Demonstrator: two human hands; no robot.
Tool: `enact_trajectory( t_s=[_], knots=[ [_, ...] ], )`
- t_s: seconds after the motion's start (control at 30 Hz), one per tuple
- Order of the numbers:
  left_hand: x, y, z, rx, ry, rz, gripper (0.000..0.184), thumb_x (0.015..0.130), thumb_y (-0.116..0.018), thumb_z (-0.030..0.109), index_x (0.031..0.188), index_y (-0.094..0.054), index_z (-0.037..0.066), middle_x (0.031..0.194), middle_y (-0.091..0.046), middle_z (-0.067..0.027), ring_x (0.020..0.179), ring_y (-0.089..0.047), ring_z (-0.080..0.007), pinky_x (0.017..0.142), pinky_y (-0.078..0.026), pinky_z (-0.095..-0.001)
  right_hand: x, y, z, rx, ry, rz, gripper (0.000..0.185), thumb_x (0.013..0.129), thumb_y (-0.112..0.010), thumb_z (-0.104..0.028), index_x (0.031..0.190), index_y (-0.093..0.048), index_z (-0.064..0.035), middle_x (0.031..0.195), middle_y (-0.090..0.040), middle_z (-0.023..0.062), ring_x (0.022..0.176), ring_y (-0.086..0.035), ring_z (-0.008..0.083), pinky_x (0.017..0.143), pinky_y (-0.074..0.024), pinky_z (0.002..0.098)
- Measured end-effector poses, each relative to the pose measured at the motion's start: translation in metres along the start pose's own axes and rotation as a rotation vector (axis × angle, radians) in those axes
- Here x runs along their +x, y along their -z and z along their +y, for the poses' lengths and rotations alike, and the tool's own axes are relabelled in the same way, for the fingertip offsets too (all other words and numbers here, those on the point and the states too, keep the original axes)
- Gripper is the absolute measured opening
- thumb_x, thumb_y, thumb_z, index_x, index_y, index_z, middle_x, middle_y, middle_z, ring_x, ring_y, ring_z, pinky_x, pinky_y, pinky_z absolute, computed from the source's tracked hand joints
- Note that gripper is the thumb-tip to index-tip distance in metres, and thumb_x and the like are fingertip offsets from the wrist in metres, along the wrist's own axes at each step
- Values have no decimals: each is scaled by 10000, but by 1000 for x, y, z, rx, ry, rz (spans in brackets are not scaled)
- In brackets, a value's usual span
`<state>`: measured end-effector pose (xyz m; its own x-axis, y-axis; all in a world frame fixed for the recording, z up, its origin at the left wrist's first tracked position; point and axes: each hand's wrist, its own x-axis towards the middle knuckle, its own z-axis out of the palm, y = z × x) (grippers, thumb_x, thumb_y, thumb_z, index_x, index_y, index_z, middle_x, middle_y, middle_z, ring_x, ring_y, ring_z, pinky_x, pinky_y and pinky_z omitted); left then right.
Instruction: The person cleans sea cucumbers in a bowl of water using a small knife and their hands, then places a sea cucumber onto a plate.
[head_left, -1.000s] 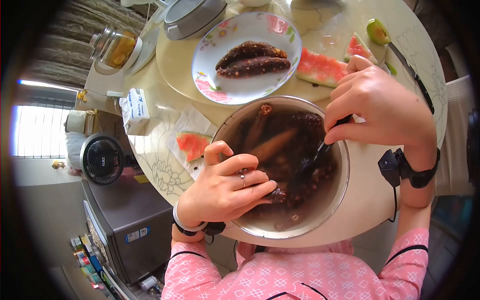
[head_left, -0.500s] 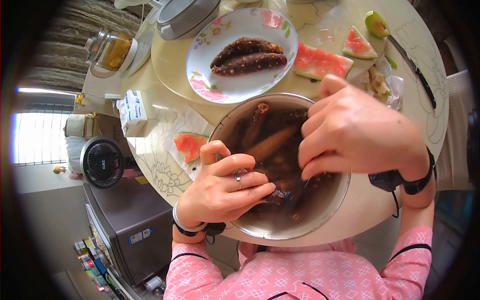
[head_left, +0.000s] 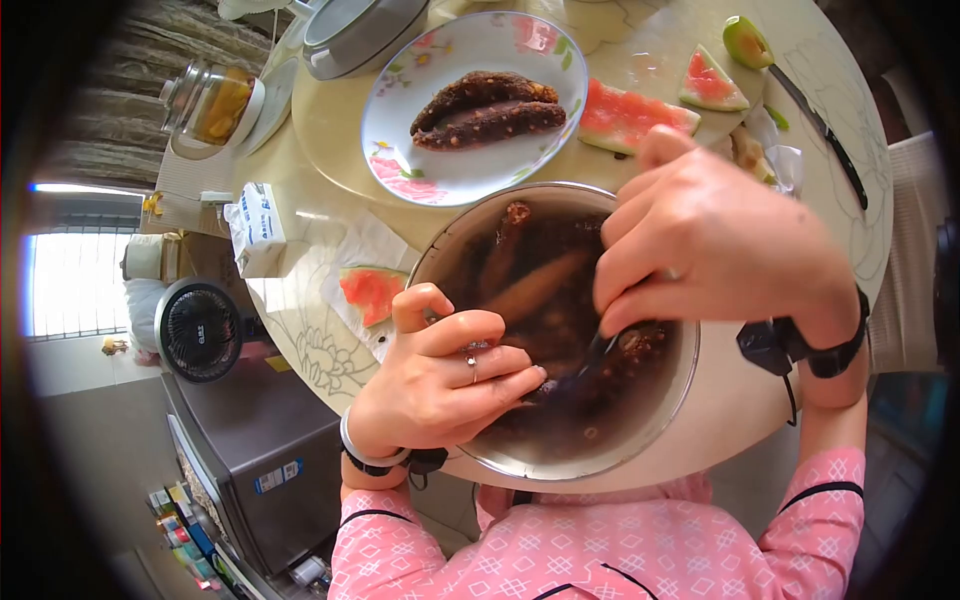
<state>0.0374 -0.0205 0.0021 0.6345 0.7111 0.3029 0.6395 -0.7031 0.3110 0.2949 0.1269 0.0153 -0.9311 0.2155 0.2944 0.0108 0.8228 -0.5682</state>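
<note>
Here's the left hand [head_left: 445,375] over the near side of the bowl [head_left: 655,420], fingers curled, fingertips at a dark piece [head_left: 541,390] in murky liquid; whether they clamp it, I can't tell. The right hand [head_left: 695,250], slightly blurred, pinches a black tool [head_left: 598,352] dipping in beside it. Beyond sits the flowered plate [head_left: 400,110], holding two bumpy brown pieces [head_left: 490,128], with watermelon [head_left: 632,115] just to its right.

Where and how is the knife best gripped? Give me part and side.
Grip the knife by its black handle, ideally from above, on the person's near side. It lies low on the table, handle end nearer the person, blade running away toward the green fruit.
</note>
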Motion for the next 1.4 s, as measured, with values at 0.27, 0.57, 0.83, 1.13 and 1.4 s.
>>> enact_trajectory(
  t_s=[0.27, 0.57, 0.83, 1.13, 1.4],
  knots=[
    [0, -1, 0, 4, -7, -5, 212, 726, -800, 187, 935, -761, 185, 935, -685, 117, 985, -578, -148, 896, -330, -413, 5, -10, -12, 9, -74, -47, 109, 823, -809, -261, 776, -755, -179, 647, -593, -47, 708, -624, 165, 842, -367, 354],
    [1, 0, 0, -1, -13, 5, 239, 711, -810, 190, 945, -763, 191, 936, -685, 125, 987, -582, -147, 896, -332, -412, 6, -10, -19, 11, -82, -92, 131, 845, -788, -277, 767, -751, -178, 675, -615, -47, 739, -628, 163, 855, -369, 354],
    [0, 0, 0, -11, -9, 7, 240, 715, -815, 197, 951, -766, 197, 941, -689, 119, 998, -585, -148, 901, -329, -412, 6, -13, -20, 22, -62, -60, 110, 809, -819, -278, 779, -769, -184, 661, -625, -43, 695, -619, 175, 817, -371, 354],
    [0, 0, -1, 1, -32, 2, 197, 736, -802, 206, 928, -760, 197, 940, -690, 118, 1007, -587, -148, 903, -328, -411, 4, -13, -25, -54, -58, -53, 121, 824, -802, -275, 755, -759, -186, 646, -605, -49, 688, -615, 166, 852, -382, 353],
    [-1, 0, 0, -16, -20, 6, 205, 728, -791, 194, 931, -763, 198, 934, -693, 116, 1012, -589, -148, 910, -327, -415, 4, -8, -23, -39, -39, -21, 98, 790, -835, -255, 768, -771, -184, 642, -615, -43, 669, -595, 165, 846, -376, 356]
  ],
)
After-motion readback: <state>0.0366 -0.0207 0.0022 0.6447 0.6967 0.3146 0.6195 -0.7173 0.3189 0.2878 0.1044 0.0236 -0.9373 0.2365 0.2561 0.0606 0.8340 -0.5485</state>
